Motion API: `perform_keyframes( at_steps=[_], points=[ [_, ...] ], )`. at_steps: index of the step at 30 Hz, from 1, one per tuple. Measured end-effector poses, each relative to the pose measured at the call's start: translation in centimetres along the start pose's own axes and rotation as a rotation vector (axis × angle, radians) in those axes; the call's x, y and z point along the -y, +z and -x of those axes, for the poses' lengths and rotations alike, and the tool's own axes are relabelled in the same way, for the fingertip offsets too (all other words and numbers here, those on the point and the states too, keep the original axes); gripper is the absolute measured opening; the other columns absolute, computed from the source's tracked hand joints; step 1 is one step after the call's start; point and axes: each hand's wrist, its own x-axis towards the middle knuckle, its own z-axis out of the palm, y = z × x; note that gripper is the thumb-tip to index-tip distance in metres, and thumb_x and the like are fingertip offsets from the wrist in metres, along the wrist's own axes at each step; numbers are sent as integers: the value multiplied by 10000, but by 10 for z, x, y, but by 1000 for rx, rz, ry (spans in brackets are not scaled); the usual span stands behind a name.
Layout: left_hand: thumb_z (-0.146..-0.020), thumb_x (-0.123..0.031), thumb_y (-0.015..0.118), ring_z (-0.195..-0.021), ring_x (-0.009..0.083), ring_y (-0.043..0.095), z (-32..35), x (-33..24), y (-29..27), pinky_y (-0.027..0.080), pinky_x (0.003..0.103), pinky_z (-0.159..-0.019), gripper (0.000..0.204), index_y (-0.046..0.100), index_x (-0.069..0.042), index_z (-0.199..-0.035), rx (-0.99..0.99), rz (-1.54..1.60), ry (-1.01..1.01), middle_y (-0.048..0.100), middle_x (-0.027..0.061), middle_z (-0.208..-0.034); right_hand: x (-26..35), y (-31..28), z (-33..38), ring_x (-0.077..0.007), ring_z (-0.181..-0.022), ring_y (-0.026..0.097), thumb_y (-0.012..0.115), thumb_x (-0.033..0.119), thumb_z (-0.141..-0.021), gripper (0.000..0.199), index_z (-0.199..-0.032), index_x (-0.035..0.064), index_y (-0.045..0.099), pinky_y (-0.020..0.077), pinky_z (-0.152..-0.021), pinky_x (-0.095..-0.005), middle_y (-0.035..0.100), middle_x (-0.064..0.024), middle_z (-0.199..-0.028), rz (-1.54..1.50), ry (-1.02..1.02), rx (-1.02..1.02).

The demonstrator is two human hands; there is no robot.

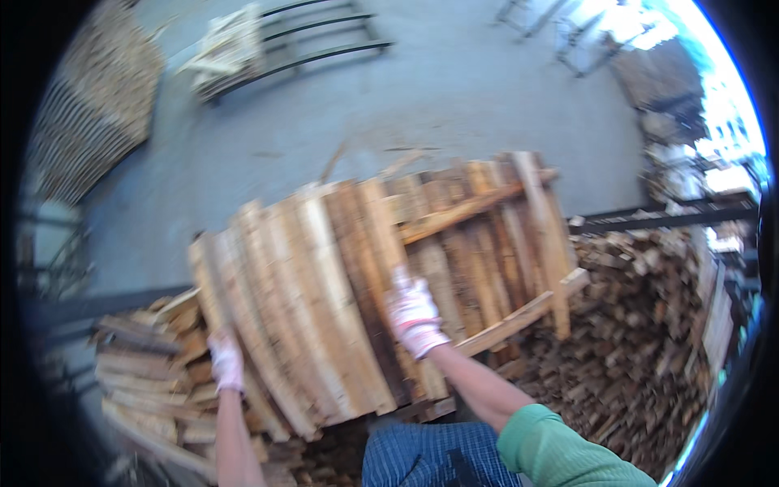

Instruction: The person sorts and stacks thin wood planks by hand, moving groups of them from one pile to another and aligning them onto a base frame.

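Note:
A wide bundle of rough wooden boards (pixel 324 300) lies tilted in front of me, fanned side by side. My left hand (pixel 226 362), in a pale glove, grips the left edge of the bundle near its lower end. My right hand (pixel 414 315), in a white glove with a pink cuff, presses on the boards near the middle with fingers spread over a darker board. A green sleeve covers my right upper arm at the bottom right. Behind the bundle, more boards (pixel 487 235) lie stacked with two slats crossing them diagonally.
Heaps of short wood offcuts (pixel 649 341) fill the right side, and stacked planks (pixel 154 365) sit at the lower left. A grey concrete floor (pixel 454 89) lies beyond, with a dark metal rack (pixel 308 40) holding pale boards and another wood pile (pixel 97 114) at the upper left.

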Motion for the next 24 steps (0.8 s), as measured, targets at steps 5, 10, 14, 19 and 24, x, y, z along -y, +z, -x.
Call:
perform_keyframes(
  at_steps=[5,10,14,19,24],
  points=[
    [-1051,-437,432,-1276,391,507,-15,-88,-33,405,381,-1078,662,276,-16,-1537,-144,606,-261,507,263,-1397,-31,-11,-1,-485,-1134,564,552,344,-970,642,-1548,212,304,495,-942,-543,472,-300,-1346,-80,69,-42],
    [-974,-257,593,-1306,418,467,-4,-205,-89,393,461,-1099,683,276,-68,-1549,-312,14,-114,433,249,-1461,-45,-67,7,-465,-1242,523,509,380,-990,632,-1566,255,281,424,-1049,-547,372,-297,-1499,-276,72,254],
    [-959,-178,588,-1361,392,427,26,-314,-43,347,398,-1148,618,352,32,-1491,75,661,310,419,259,-1497,-87,-122,68,-506,-1289,474,471,428,-1016,575,-1528,194,357,410,-1077,-507,373,-334,-1494,-393,-93,133],
    [-891,-362,658,-1156,368,591,234,-546,42,453,441,-1020,539,549,-61,-1325,595,367,731,629,201,-1222,-275,-163,259,-417,-1242,539,456,400,-1013,542,-1433,59,481,425,-1068,-431,584,-263,-1307,-643,212,47],
    [-926,-261,657,-1110,359,630,476,-791,-60,492,404,-974,481,544,-24,-1328,732,325,1296,640,229,-1199,-421,-367,423,-389,-844,634,562,166,-833,126,-902,62,580,527,-721,-490,631,-187,-891,12,515,-655]
  ],
)
